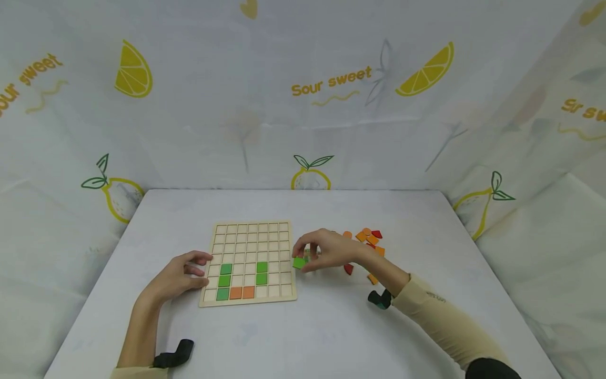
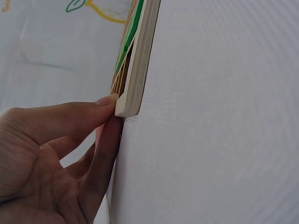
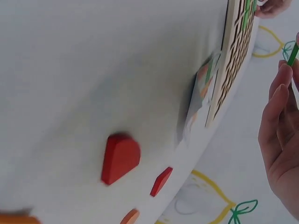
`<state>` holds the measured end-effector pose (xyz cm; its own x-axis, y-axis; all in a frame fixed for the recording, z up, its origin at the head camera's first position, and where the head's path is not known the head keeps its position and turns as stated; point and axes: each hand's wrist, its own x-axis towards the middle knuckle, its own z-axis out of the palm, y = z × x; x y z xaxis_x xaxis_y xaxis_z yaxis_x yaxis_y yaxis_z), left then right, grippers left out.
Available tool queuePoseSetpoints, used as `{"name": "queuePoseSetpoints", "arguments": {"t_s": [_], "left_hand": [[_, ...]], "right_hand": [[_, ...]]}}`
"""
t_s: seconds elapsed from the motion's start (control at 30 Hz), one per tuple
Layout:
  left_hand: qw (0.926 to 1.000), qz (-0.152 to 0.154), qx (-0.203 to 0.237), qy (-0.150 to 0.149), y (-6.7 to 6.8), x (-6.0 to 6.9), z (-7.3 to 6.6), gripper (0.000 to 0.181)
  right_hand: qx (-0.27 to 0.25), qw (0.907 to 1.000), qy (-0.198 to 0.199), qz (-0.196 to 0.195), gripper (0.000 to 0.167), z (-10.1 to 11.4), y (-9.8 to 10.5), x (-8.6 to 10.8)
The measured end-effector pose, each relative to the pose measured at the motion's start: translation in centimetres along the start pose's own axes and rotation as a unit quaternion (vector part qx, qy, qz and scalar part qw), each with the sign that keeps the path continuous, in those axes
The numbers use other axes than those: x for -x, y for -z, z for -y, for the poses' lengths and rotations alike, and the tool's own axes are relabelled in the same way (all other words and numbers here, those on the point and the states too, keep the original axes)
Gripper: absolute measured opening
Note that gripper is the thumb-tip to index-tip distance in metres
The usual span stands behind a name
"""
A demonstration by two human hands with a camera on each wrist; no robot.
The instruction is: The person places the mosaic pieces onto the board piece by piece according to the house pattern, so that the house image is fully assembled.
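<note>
A wooden grid board [image 1: 246,304] lies on the table, with green square tiles [image 1: 224,280] in two columns and two orange square tiles [image 1: 242,292] along its near row. My left hand [image 1: 175,276] rests against the board's left edge, thumb and fingers spread. Up close in the left wrist view, the thumb [image 2: 70,119] touches the board's edge. Just right of the board, my right hand [image 1: 331,250] pinches a bright green square tile [image 1: 299,262] between thumb and fingers, above the table. That tile's thin edge [image 3: 293,56] shows in the right wrist view.
Loose orange pieces [image 1: 372,240] and red pieces [image 1: 348,269] lie scattered right of the board, partly behind the right forearm. A printed, shiny flat item [image 3: 201,88] lies between them and the board. Black straps [image 1: 175,355] sit at both wrists.
</note>
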<state>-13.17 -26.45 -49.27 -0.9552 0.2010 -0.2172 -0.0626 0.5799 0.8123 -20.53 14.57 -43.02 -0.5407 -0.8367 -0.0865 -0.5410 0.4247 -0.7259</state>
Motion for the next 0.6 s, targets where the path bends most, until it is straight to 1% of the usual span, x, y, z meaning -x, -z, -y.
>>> {"name": "queuePoseSetpoints", "arguments": {"t_s": [0.17,0.33,0.47,0.6], "left_hand": [[1.0,0.001,-0.001,-0.002,0.1,-0.1,0.2,0.059],[1.0,-0.002,-0.005,0.004,0.0,0.0,0.1,0.06],[1.0,-0.002,-0.004,0.005,0.0,0.0,0.0,0.059],[1.0,0.0,0.002,0.002,0.0,0.0,0.0,0.059]], "right_hand": [[0.016,0.9993,0.008,0.032,0.03,0.9,-1.6,-2.8],[0.032,0.9974,0.021,0.062,0.028,1.5,-3.4,-5.0],[0.034,0.9953,0.032,0.085,0.026,1.5,-4.6,-6.3],[0.044,0.9937,0.03,0.098,0.024,1.3,-5.6,-7.1]]}}
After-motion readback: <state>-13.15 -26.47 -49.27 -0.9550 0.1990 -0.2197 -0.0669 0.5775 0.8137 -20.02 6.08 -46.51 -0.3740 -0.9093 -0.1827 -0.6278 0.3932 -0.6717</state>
